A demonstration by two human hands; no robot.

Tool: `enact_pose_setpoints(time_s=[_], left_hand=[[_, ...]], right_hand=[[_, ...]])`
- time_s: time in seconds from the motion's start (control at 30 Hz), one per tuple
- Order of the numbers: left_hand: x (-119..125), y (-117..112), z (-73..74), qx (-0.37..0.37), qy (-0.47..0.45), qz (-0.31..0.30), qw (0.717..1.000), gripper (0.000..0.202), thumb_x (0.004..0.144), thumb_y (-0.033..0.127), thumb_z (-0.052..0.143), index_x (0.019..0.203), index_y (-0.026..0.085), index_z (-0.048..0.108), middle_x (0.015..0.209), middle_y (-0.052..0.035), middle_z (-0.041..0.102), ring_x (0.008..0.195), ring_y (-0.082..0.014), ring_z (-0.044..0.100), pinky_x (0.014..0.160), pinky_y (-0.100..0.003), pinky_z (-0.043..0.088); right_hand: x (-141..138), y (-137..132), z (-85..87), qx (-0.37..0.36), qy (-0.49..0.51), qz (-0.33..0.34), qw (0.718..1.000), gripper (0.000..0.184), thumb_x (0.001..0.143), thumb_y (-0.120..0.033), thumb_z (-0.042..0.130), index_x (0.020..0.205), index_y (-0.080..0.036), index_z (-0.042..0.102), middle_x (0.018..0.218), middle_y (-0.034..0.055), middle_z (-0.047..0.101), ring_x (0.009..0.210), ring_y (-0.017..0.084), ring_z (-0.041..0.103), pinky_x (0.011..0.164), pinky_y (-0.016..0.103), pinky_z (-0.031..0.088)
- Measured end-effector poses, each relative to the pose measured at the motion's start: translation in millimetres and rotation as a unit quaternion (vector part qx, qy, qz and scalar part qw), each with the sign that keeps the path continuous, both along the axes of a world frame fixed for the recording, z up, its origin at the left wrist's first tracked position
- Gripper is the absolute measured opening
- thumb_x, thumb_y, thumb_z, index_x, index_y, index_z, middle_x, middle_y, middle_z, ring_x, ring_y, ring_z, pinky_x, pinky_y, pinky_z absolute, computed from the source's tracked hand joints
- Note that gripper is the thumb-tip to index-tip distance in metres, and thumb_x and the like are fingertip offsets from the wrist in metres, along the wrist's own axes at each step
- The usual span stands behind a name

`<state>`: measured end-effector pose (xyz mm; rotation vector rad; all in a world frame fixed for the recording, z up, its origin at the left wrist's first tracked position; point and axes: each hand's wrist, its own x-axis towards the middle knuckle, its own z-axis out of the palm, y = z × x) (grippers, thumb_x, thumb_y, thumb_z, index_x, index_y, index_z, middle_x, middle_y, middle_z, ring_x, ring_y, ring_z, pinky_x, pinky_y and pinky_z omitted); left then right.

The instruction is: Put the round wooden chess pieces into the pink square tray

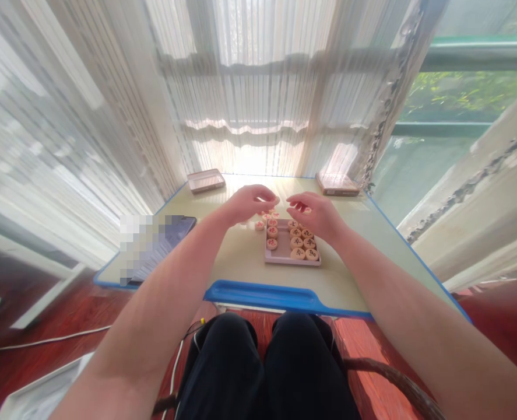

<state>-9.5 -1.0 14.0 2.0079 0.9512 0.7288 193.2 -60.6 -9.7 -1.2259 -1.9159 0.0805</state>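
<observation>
A shallow pale tray (281,255) lies in the middle of the small table (241,262) and holds several round wooden Chinese chess pieces (302,243). A few more pieces (260,224) lie loose on the table at the tray's far left. My left hand (249,202) hovers over those loose pieces with fingers curled and thumb meeting fingertips. My right hand (315,214) hangs above the tray's far end, fingers bent in a pinch; I cannot make out what either pinch holds.
A pinkish lid or box (206,179) sits at the table's far left, a brown box (337,184) at the far right, a dark phone (171,233) near the left edge. Sheer curtains hang behind the table. A blue lip (262,294) runs along the near edge.
</observation>
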Motion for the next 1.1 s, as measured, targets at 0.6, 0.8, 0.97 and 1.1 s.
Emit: enact_pose_setpoints(time_s=[0.6, 0.8, 0.97, 1.1], left_hand=[[-0.1, -6.9, 4.2, -0.035, 0.05, -0.088, 0.994, 0.035, 0.071, 0.041, 0.066, 0.095, 0.017, 0.071, 0.085, -0.0061, 0.069, 0.074, -0.0138, 0.06, 0.062, -0.025, 0.045], [1.6, -7.5, 3.0, -0.013, 0.054, -0.071, 0.996, 0.04, 0.071, 0.048, 0.065, 0.093, 0.016, 0.073, 0.082, -0.007, 0.07, 0.072, -0.014, 0.059, 0.059, -0.025, 0.043], [-1.8, -5.6, 4.4, -0.002, 0.04, -0.074, 0.996, 0.037, 0.07, 0.044, 0.067, 0.094, 0.016, 0.073, 0.081, -0.0059, 0.07, 0.069, -0.0131, 0.058, 0.06, -0.026, 0.044], [-2.0, -4.2, 3.1, -0.01, 0.041, -0.073, 0.996, 0.035, 0.069, 0.039, 0.068, 0.096, 0.016, 0.072, 0.084, -0.0061, 0.07, 0.075, -0.0149, 0.06, 0.063, -0.026, 0.046]], right_hand=[[-4.5, -6.8, 3.0, 0.017, -0.07, 0.012, 0.997, 0.017, 0.084, -0.033, 0.056, 0.088, -0.023, 0.068, 0.082, 0.0021, 0.068, 0.067, 0.013, 0.056, 0.067, 0.025, 0.044], [-5.7, -9.5, 5.4, 0.024, -0.08, 0.013, 0.996, 0.016, 0.084, -0.032, 0.055, 0.087, -0.022, 0.067, 0.081, 0.0027, 0.067, 0.067, 0.013, 0.057, 0.067, 0.025, 0.044], [-8.3, -11.3, 5.7, 0.013, -0.019, 0.029, 0.999, 0.017, 0.081, -0.032, 0.058, 0.09, -0.021, 0.066, 0.083, 0.003, 0.065, 0.066, 0.013, 0.059, 0.066, 0.025, 0.048], [-8.4, -10.3, 3.5, -0.024, 0.035, 0.017, 0.999, 0.026, 0.079, -0.039, 0.06, 0.094, -0.02, 0.066, 0.084, 0.004, 0.067, 0.064, 0.013, 0.059, 0.063, 0.026, 0.049]])
